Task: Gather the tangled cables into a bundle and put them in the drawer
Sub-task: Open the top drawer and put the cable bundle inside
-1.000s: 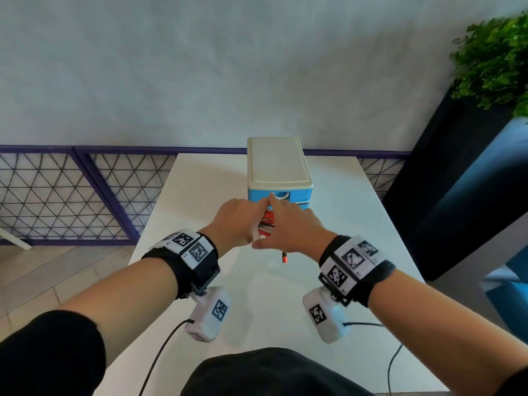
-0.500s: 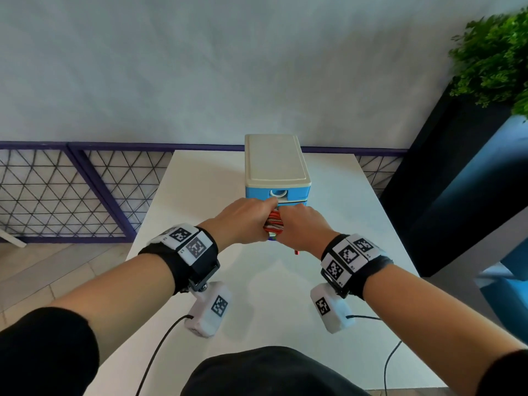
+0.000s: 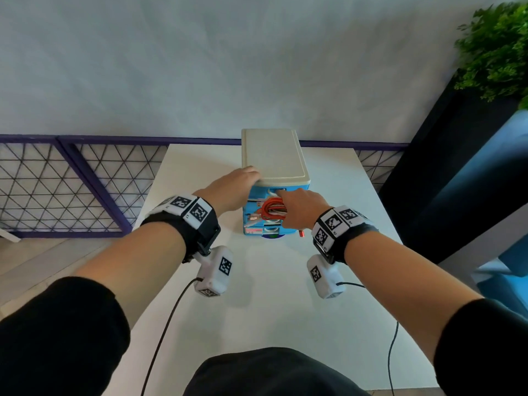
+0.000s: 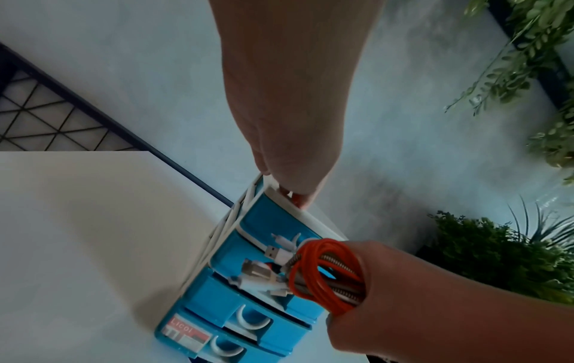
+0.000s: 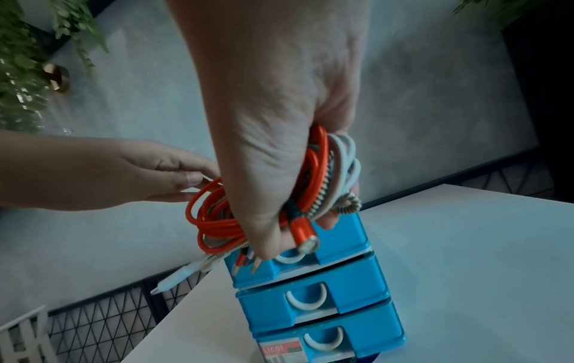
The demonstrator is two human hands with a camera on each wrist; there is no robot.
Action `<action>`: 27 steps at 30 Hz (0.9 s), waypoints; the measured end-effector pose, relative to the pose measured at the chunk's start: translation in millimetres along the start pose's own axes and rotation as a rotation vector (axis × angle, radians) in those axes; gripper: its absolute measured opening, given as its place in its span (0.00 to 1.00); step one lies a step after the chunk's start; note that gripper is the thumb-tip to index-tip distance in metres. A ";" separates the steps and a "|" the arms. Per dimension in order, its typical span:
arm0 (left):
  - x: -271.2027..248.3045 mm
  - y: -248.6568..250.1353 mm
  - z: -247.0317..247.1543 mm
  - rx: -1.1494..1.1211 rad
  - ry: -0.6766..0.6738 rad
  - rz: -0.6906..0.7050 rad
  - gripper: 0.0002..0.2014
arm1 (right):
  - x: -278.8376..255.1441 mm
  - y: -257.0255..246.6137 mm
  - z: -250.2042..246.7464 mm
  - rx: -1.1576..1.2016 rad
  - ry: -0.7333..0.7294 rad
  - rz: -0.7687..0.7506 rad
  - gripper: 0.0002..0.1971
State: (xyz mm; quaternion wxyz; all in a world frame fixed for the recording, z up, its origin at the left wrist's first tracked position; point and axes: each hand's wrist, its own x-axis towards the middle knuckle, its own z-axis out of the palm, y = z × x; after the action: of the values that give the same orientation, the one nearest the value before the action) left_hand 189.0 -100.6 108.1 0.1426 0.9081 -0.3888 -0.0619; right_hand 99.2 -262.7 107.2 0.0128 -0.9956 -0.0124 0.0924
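A blue drawer unit [image 3: 274, 158] with a cream top stands at the far middle of the white table [image 3: 257, 310]. My right hand [image 3: 303, 207] grips a bundle of orange, white and braided cables [image 3: 270, 210] right in front of the upper drawers. White USB plugs [image 4: 273, 253] stick out to the left. An orange connector [image 5: 306, 239] pokes out below my fist [image 5: 273, 122]. My left hand [image 3: 237, 184] rests its fingertips [image 4: 298, 199] on the unit's front left top edge. An upper drawer [image 5: 257, 272] stands slightly out, with pencil tips showing.
Behind the table is a grey wall with a purple mesh fence [image 3: 71, 190] at the left. A dark planter with green plants [image 3: 497, 52] stands at the right. Black wrist-camera leads [image 3: 165, 332] trail over the near table.
My left hand let go of the bundle and moved up to the unit's top. My right hand lifted the bundle from near the tabletop to the upper drawer fronts.
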 end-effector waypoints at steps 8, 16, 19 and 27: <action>10.3 4.4 -13.7 -0.013 0.034 0.000 0.10 | 1.9 7.0 -24.8 0.066 -0.130 -0.055 0.22; 11.2 16.4 -10.1 0.143 -0.025 -0.024 0.28 | -23.4 24.9 -72.3 0.216 -0.419 -0.046 0.12; 7.4 15.8 -8.3 0.166 -0.084 -0.014 0.38 | -21.8 32.4 -78.5 0.288 -0.303 0.048 0.11; 1.7 5.3 -5.9 0.031 -0.124 0.012 0.41 | -9.4 21.4 -40.3 0.237 -0.192 0.213 0.12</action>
State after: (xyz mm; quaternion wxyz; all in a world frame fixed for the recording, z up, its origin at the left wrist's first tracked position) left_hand 187.7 -104.1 115.3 0.1047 0.9023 -0.4033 -0.1109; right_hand 97.9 -285.3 148.0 0.1189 -0.9693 0.1027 0.1889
